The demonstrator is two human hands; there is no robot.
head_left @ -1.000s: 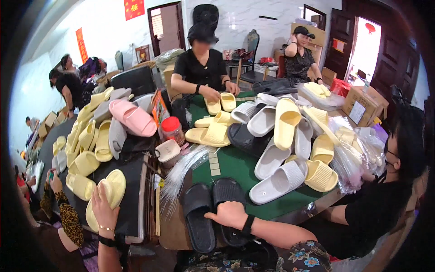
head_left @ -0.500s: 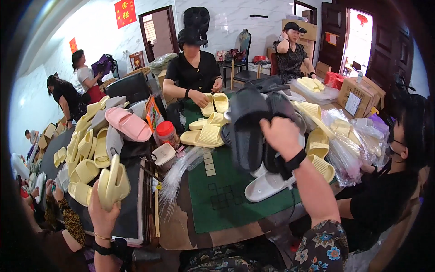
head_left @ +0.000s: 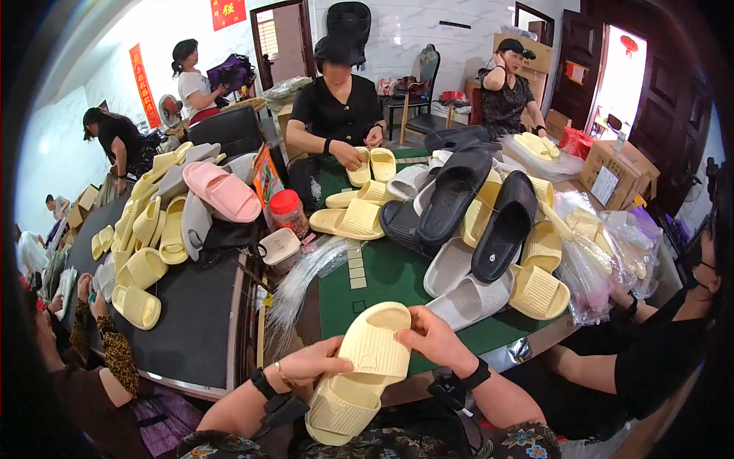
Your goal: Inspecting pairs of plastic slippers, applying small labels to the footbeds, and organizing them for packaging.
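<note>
A pair of pale yellow slide slippers is held up in front of me at the table's near edge. The upper slipper (head_left: 380, 353) has a ribbed strap; the lower slipper (head_left: 342, 407) overlaps it and hangs nearer to me. My left hand (head_left: 319, 358) grips the pair where the two meet, thumb on top. My right hand (head_left: 434, 336) is closed on the right side of the upper slipper, its fingers partly hidden behind. Beyond them lies a heap with black slippers (head_left: 505, 229) and grey slippers (head_left: 475, 300), mixed with yellow ones.
Yellow slippers (head_left: 145, 268) and a pink slipper (head_left: 222, 191) are piled at left. A red-lidded jar (head_left: 287, 213) and clear plastic strips (head_left: 302, 287) lie between. Plastic-bagged slippers (head_left: 592, 252) sit right. A person (head_left: 336, 107) across the table handles yellow slippers; others work around.
My right hand has let go of the black slippers, which now lie on the heap. My left hand has brought the yellow pair from the left to the middle, where my right hand has joined it.
</note>
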